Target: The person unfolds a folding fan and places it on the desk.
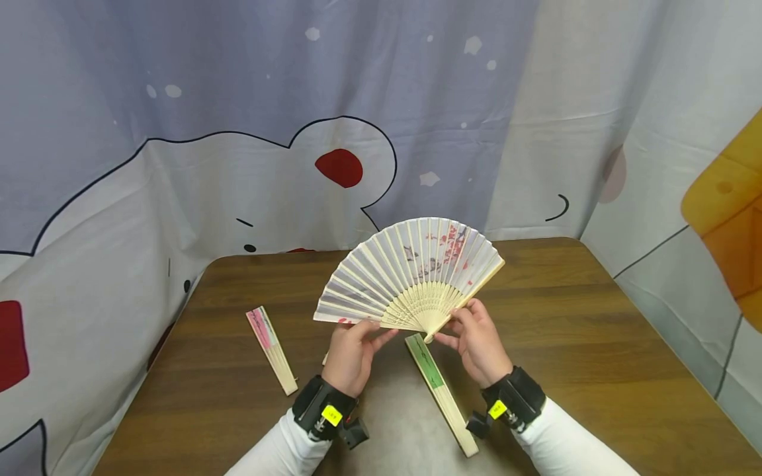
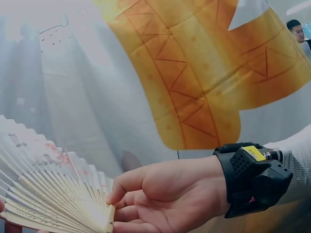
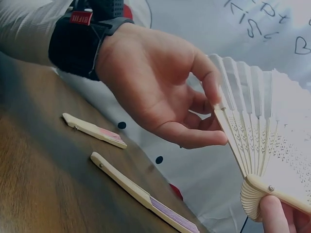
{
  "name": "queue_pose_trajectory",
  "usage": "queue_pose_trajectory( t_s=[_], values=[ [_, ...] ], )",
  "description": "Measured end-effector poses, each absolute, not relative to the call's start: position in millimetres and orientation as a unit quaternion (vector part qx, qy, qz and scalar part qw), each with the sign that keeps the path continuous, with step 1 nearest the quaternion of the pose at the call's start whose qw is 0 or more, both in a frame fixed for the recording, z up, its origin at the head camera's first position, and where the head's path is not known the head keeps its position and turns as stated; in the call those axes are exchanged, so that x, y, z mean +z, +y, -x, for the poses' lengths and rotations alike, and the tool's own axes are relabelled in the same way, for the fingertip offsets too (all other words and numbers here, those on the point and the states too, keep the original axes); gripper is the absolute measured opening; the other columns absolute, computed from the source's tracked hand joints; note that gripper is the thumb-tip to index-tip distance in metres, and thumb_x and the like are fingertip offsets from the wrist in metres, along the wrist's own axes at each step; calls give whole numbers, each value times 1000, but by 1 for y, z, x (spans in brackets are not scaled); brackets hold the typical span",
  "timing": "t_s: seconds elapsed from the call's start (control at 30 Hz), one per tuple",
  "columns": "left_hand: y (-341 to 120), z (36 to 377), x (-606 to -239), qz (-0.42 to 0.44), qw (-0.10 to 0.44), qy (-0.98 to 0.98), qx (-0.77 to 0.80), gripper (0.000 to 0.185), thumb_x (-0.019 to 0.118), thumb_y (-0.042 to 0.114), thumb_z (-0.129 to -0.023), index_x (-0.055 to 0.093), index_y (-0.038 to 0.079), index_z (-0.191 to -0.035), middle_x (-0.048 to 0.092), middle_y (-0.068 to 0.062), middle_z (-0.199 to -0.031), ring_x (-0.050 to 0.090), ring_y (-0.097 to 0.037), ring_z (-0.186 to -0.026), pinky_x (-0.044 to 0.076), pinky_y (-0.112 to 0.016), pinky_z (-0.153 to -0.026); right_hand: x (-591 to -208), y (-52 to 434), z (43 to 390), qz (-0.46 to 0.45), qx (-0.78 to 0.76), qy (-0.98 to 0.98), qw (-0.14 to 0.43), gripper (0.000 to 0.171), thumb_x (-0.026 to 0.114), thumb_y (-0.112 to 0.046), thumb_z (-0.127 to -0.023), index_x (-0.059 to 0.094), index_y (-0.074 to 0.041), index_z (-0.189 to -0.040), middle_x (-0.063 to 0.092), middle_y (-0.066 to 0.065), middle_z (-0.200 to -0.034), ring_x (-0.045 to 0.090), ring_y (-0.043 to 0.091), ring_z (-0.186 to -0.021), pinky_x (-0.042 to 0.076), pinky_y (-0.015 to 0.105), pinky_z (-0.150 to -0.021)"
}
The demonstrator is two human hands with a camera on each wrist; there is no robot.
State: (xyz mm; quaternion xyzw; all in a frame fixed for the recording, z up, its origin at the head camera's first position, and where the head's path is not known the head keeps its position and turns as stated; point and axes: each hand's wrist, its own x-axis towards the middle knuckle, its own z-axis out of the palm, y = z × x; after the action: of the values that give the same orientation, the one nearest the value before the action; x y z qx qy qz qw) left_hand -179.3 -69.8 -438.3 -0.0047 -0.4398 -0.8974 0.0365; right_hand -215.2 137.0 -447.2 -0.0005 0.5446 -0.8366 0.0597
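A folding fan (image 1: 411,271) with pale ribs and a white leaf printed with pink flowers is spread wide above the table. My left hand (image 1: 351,354) pinches its left outer rib, also seen in the right wrist view, where that hand (image 3: 160,87) has thumb and fingers on the rib. At the right outer rib near the pivot, my right hand (image 1: 479,344) grips the fan between thumb and fingers. Below the fan lies a folded green fan (image 1: 442,395). Another folded fan, purple (image 3: 146,194), lies near the left hand and is mostly hidden in the head view.
On the left of the brown wooden table (image 1: 196,410) lies a folded pink fan (image 1: 272,350). A printed curtain (image 1: 440,99) hangs behind and beside the table. In the left wrist view, a person (image 2: 299,36) is partly visible at the upper right.
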Motion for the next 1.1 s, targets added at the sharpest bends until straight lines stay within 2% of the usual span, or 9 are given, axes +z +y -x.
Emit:
queue_pose_trajectory(
  t_s=[0.17, 0.37, 0.53, 0.6, 0.77, 0.97, 1.1],
  values=[
    [-68, 178, -439, -2, 30, -426, -904, 35, 46, -11, -86, 54, -2, -119, 62, -10, -114, 62, -25, -105, 51, -51, -95, -447, 138, 216, -8, -853, 519, 60, 18, 39, 0, -100, 42, -11, -114, 64, 5, -105, 65, 15, -82, 60, 31, -70],
    [-67, 178, -441, -10, 29, -412, -911, 29, 45, -13, -85, 57, -3, -110, 62, -10, -111, 61, -25, -105, 46, -56, -100, -447, 138, 217, -12, -863, 501, 55, 23, 38, -1, -100, 44, -13, -119, 65, 2, -104, 66, 13, -82, 60, 30, -71],
    [-65, 178, -443, -14, 24, -413, -910, 22, 44, -14, -85, 58, -2, -98, 60, -9, -104, 59, -24, -106, 46, -55, -101, -448, 138, 218, -20, -867, 495, 50, 22, 38, -2, -101, 43, -12, -120, 64, 2, -105, 66, 14, -84, 60, 30, -73],
    [-65, 178, -444, -14, 21, -412, -911, 23, 44, -14, -85, 57, -3, -101, 58, -8, -105, 58, -24, -106, 45, -55, -102, -448, 139, 218, -25, -870, 490, 49, 22, 38, -2, -101, 43, -11, -121, 64, 3, -105, 66, 15, -85, 60, 31, -74],
    [-63, 179, -446, -15, 15, -419, -908, 38, 44, -13, -85, 50, -6, -122, 57, -9, -118, 57, -23, -111, 48, -50, -101, -449, 140, 221, -41, -878, 474, 44, 21, 39, -3, -102, 41, -12, -120, 62, 4, -106, 66, 17, -86, 60, 33, -77],
    [-64, 182, -448, -23, 22, -414, -910, 35, 47, -10, -86, 51, -3, -121, 57, -7, -109, 58, -21, -101, 50, -48, -98, -450, 146, 227, -60, -885, 461, 32, 15, 39, -4, -103, 41, -14, -115, 60, 3, -103, 66, 16, -84, 59, 34, -78],
    [-71, 183, -448, -27, 48, -432, -900, 36, 50, -7, -89, 52, 0, -125, 61, -11, -111, 61, -23, -99, 53, -47, -93, -454, 156, 233, -67, -880, 470, 16, 12, 40, -6, -104, 41, -13, -114, 60, 3, -100, 66, 16, -83, 60, 34, -77]
  ],
)
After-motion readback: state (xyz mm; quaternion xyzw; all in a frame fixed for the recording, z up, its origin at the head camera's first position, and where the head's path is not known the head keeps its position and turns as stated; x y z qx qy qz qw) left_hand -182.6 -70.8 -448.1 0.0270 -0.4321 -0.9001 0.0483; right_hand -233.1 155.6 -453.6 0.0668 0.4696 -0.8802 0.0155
